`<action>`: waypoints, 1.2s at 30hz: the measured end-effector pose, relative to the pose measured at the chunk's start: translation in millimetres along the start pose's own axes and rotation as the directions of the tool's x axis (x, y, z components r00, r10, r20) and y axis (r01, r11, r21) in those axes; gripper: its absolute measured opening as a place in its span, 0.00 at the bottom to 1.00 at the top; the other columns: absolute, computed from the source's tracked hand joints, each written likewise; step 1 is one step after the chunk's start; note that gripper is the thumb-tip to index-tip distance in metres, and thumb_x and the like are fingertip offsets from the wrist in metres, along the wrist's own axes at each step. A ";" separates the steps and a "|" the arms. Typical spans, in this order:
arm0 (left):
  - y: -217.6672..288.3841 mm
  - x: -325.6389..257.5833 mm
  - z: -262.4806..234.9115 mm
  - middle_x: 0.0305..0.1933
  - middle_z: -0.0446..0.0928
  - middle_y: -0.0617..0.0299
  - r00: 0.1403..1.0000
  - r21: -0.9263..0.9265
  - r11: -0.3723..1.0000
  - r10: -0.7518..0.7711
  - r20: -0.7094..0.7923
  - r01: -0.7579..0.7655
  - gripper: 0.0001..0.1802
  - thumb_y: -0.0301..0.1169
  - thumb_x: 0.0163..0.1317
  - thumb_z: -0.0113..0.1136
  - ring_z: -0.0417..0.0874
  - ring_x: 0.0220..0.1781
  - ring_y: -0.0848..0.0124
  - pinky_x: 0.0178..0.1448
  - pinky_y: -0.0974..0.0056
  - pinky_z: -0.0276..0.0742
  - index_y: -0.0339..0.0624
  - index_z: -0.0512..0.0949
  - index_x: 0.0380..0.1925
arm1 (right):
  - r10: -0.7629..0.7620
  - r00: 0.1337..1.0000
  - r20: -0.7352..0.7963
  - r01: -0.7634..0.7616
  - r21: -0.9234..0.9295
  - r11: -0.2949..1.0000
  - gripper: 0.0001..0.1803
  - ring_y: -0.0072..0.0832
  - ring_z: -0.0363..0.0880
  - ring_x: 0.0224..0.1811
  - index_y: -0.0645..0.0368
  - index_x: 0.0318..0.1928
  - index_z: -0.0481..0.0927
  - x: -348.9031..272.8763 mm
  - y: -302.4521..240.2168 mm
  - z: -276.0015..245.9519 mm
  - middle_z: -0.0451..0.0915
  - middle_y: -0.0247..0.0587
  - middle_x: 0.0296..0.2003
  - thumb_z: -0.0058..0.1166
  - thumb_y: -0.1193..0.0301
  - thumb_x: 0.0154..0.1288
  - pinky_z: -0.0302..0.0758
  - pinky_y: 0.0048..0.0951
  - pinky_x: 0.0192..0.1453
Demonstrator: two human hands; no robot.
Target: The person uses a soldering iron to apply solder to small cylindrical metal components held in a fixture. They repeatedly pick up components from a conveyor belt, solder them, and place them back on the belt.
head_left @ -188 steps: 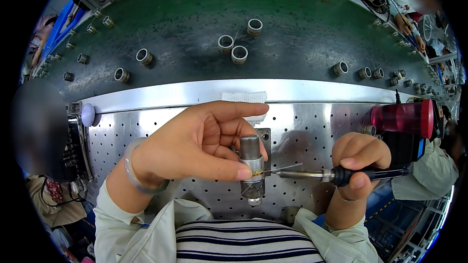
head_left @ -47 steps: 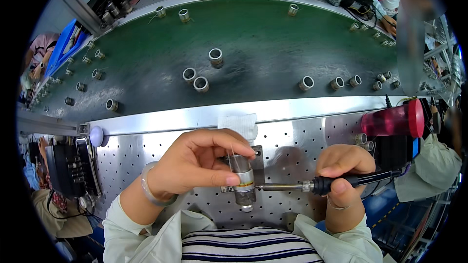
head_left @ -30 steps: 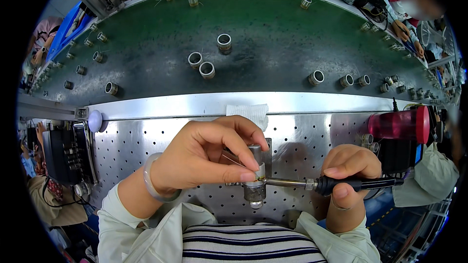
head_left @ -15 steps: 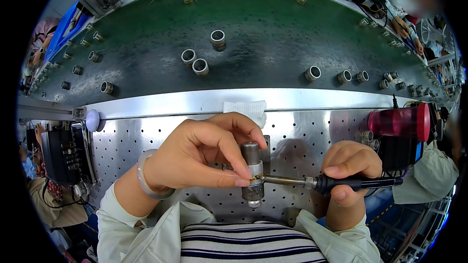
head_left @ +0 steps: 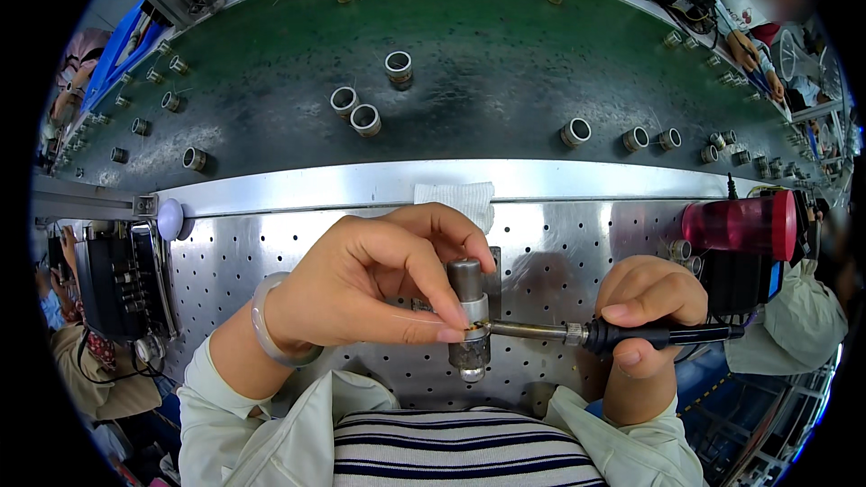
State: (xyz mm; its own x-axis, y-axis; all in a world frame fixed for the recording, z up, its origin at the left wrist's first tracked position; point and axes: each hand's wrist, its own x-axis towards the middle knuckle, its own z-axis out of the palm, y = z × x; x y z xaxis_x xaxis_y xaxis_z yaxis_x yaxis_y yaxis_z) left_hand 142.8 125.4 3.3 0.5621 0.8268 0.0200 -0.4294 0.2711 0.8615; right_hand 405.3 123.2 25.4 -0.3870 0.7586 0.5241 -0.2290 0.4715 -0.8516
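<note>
Metal cylinder [head_left: 468,325] stands upright on the perforated steel desk [head_left: 577,234], between the two hands. Left hand [head_left: 370,280] has its grip closed on it: thumb and forefinger pinch the middle of the cylinder, other fingers curl over its top. Right hand [head_left: 651,302] is clenched round the black handle of a soldering iron [head_left: 613,335], held level, tip touching the cylinder's side just below the left thumb. Pale bangle [head_left: 271,329] sits on the left wrist. Red cylindrical container [head_left: 741,224] lies just beyond the right grip. White paper tag [head_left: 454,198] is past the left fingers, at the desk's raised edge. Green conveyor belt [head_left: 469,63] beyond carries scattered metal rings [head_left: 366,119].
</note>
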 end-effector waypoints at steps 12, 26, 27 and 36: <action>-0.7 1.0 0.3 0.48 0.73 0.46 1.000 -0.013 1.000 -0.003 0.020 0.003 0.10 0.18 0.41 0.71 0.75 0.48 0.62 0.57 0.58 0.71 0.40 0.84 0.26 | 0.011 1.000 -0.005 -0.011 0.009 1.000 0.13 0.30 0.74 0.15 0.70 0.30 0.79 -1.3 0.1 -2.2 0.77 0.45 0.18 0.68 0.78 0.42 0.71 0.25 0.22; 10.8 6.0 -0.7 0.53 0.73 0.51 0.966 -0.126 0.960 -0.236 0.105 0.248 0.28 0.15 0.54 0.59 0.74 0.56 0.66 0.51 0.70 0.79 0.30 0.67 0.58 | -0.008 0.999 0.046 0.009 -0.021 1.000 0.13 0.30 0.75 0.16 0.68 0.29 0.80 -0.3 0.7 -7.8 0.77 0.44 0.19 0.69 0.77 0.42 0.70 0.24 0.21; 11.4 6.5 -0.3 0.53 0.73 0.51 0.965 -0.128 0.959 -0.239 0.105 0.252 0.28 0.15 0.55 0.59 0.75 0.56 0.66 0.51 0.71 0.79 0.30 0.67 0.58 | -0.008 0.999 0.051 0.009 -0.029 1.000 0.13 0.30 0.75 0.16 0.68 0.29 0.80 -0.1 0.0 -7.7 0.77 0.43 0.18 0.69 0.77 0.42 0.70 0.24 0.21; 16.8 10.0 10.4 0.44 0.76 0.46 0.961 -0.083 0.958 -0.276 0.014 0.276 0.38 0.17 0.46 0.67 0.79 0.47 0.66 0.48 0.70 0.77 0.26 0.64 0.60 | -0.030 0.999 0.045 0.035 -0.117 0.993 0.12 0.29 0.73 0.15 0.67 0.28 0.79 1.4 -5.9 -8.0 0.76 0.41 0.17 0.68 0.76 0.43 0.68 0.24 0.19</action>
State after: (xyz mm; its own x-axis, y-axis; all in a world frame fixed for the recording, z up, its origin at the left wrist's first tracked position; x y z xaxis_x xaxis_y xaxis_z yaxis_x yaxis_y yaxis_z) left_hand 148.5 133.1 23.3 0.6685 0.7131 -0.2112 -0.3148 0.5286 0.7884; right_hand 413.3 125.1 31.2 -0.4194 0.7234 0.5485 -0.1365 0.5471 -0.8259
